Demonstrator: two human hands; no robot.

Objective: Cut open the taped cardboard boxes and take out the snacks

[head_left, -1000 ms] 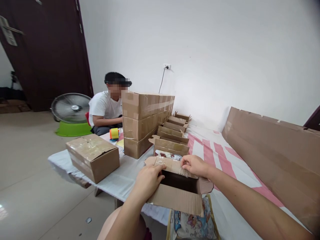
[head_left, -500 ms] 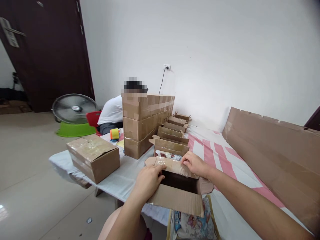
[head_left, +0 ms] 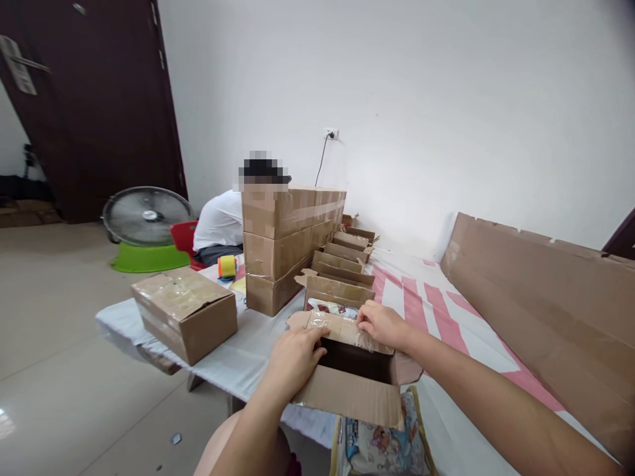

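Observation:
An open cardboard box (head_left: 350, 398) lies before me on the cloth-covered table, its inside dark and its near flap folded out toward me. My left hand (head_left: 296, 356) grips its left side, fingers on the far flap (head_left: 342, 328) and thumb over the opening. Clear tape shows on that flap. Farther right along the flap, my right hand (head_left: 381, 324) is closed on its edge, fingertips curled over it. Below the near flap, a printed cartoon bag (head_left: 384, 439) is partly hidden by the box.
Several open boxes (head_left: 342, 287) run back in a row. Left of them stands a stack of taped boxes (head_left: 278, 254), with a person in white (head_left: 221, 221) behind it. A closed box (head_left: 186, 314), a tape roll (head_left: 227, 266) and a cardboard panel (head_left: 540, 304) flank the table.
My right hand has shifted very slightly left along the flap. My left hand and the box stay in place. The person's head behind the stack has moved a little.

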